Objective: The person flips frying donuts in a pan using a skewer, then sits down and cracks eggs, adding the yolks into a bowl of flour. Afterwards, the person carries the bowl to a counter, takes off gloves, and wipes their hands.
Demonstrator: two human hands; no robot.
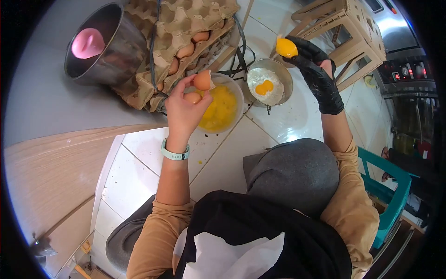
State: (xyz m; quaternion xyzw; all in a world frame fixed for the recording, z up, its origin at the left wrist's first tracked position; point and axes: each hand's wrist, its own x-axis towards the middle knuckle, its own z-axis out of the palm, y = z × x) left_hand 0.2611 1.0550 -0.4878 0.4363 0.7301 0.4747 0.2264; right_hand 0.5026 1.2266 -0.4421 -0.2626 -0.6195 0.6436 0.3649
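My left hand (183, 104), bare with a pale watch on the wrist, grips brown eggshell pieces (202, 81). It is at the left rim of a clear plastic bowl (241, 104) holding yellow liquid egg (220, 108). My right hand (311, 60), in a black glove, has an egg yolk (286, 47) at its fingertips. That hand is raised to the upper right of a round metal pan (290, 88). White powder (274, 96) fills the pan's bottom, with yellow yolks (264, 87) lying on top.
Stacked cardboard egg trays (195, 14) with several brown eggs (185, 49) stand at the upper left. Beside them is a tall metal pot (123, 56) with a pink object (88, 43) in it. A folding stool (346, 35) and a green chair (395, 174) are on the right.
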